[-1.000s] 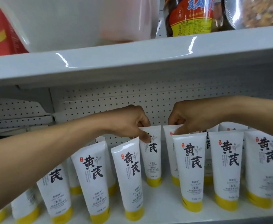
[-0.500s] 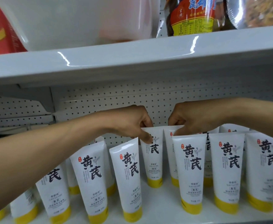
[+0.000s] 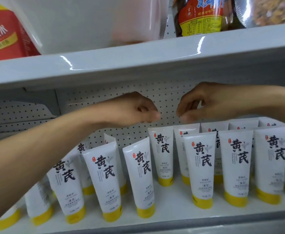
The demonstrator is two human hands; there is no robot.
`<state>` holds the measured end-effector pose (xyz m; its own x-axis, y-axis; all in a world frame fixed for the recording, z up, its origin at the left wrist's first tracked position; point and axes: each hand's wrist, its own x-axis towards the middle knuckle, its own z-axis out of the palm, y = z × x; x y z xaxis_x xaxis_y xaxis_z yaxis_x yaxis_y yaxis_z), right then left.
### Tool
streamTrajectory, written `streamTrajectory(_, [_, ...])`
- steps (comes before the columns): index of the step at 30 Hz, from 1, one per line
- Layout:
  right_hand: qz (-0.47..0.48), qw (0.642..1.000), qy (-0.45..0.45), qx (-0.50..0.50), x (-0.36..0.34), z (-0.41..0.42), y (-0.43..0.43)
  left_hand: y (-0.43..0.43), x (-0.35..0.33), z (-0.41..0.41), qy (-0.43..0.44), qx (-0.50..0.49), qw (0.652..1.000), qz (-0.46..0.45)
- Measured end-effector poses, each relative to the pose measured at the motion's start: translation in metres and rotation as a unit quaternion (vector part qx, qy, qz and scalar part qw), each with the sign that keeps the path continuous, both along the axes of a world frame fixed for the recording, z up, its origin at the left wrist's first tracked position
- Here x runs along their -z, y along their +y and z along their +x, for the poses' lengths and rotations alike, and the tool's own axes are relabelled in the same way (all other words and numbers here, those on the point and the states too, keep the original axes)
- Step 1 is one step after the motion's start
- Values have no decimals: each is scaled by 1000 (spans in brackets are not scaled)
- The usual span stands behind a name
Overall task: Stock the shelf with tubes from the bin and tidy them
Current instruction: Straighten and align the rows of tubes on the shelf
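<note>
Tidying now: my left hand [image 3: 135, 109] and right hand [image 3: 204, 103] hover just above the back-row tube [image 3: 162, 154] on the shelf [image 3: 172, 210], fingers loosely curled, pinching nothing; next, I reckon, straighten the leaning tubes [image 3: 104, 179] left of it.

Glossy white plastic tubes [image 3: 163, 152] stand under a shiny painted-metal upper shelf [image 3: 138, 63].
</note>
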<state>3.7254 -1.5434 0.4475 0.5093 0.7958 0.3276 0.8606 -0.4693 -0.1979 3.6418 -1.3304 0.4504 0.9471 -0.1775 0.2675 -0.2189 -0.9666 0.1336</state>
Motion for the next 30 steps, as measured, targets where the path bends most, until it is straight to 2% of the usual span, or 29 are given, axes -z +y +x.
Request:
streamTrajectory(3, [-21, 999, 30, -11, -1, -20, -7, -3, -4, -34, 2, -41, 999, 8])
streamTrajectory(6, [-92, 995, 40, 0, 5, -37, -8, -7, 6, -57, 46, -72, 992, 96])
streamTrajectory(8, [-123, 992, 30, 15, 10, -43, -8, -11, 13, -59, 50, -93, 981, 165])
streamTrajectory(10, [-149, 988, 22, 32, 17, -44, -7, -12, 16, -56, 46, -102, 975, 193])
streamTrajectory(15, [-154, 986, 9, 55, 25, -38, -6, -13, 22, -44, 23, -64, 986, 153])
streamTrajectory(21, [-144, 988, 6, 51, 29, -34, -7, -16, 37, -26, -6, -24, 998, 51])
streamTrajectory(30, [-135, 990, 0, 31, 31, -30, -9, -23, 44, -17, -19, -19, 1000, 7])
